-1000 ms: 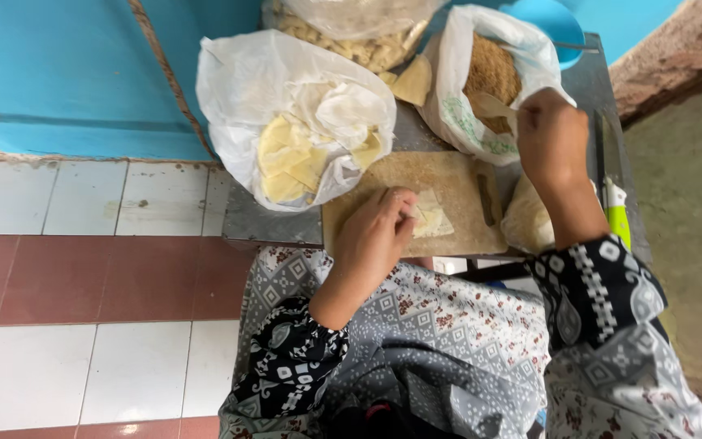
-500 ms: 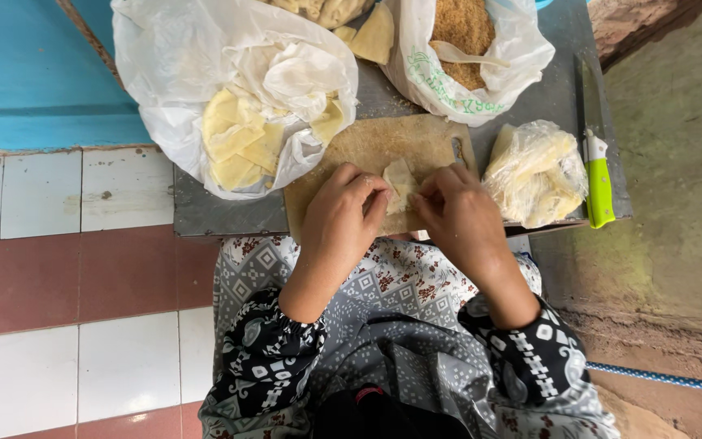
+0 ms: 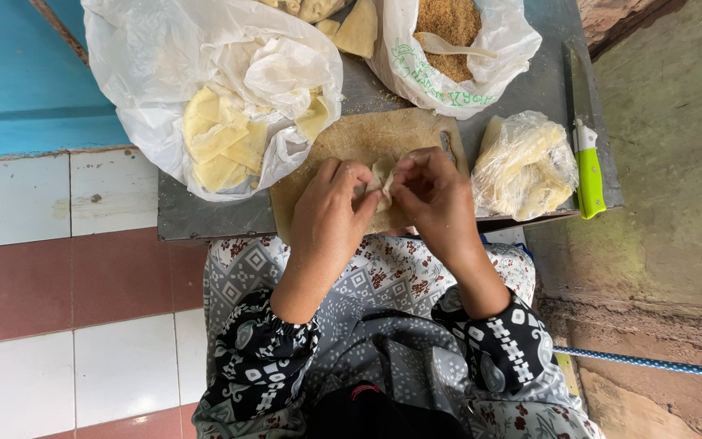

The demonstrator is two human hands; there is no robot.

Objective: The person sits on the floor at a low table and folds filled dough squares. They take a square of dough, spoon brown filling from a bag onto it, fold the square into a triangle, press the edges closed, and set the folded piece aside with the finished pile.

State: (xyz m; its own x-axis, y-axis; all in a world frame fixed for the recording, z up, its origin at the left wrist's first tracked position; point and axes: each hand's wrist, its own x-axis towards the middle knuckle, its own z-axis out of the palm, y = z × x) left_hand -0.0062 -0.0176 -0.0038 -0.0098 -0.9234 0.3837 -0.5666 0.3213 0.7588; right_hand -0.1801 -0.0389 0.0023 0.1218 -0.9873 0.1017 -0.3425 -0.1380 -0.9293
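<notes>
Two bags flank the work: pale wrappers are held in a white bag (image 3: pixel 205 106) at left. A dough piece (image 3: pixel 382 177) is pinched over the wooden board (image 3: pixel 351 138) by the left hand (image 3: pixel 331 207) and right hand (image 3: pixel 436 199); a green-handled knife (image 3: pixel 587 154) lies on the desk (image 3: pixel 205 219) at right.

Blue wall (image 3: pixel 34 73) — red-and-white tiled floor (image 3: pixel 67 309), daylight.

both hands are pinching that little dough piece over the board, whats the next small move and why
Probably keep pinching along the open edge of the dough piece. The left hand and right hand both grip it with their fingers above the wooden board, and its edge looks crumpled rather than neatly closed.
</notes>
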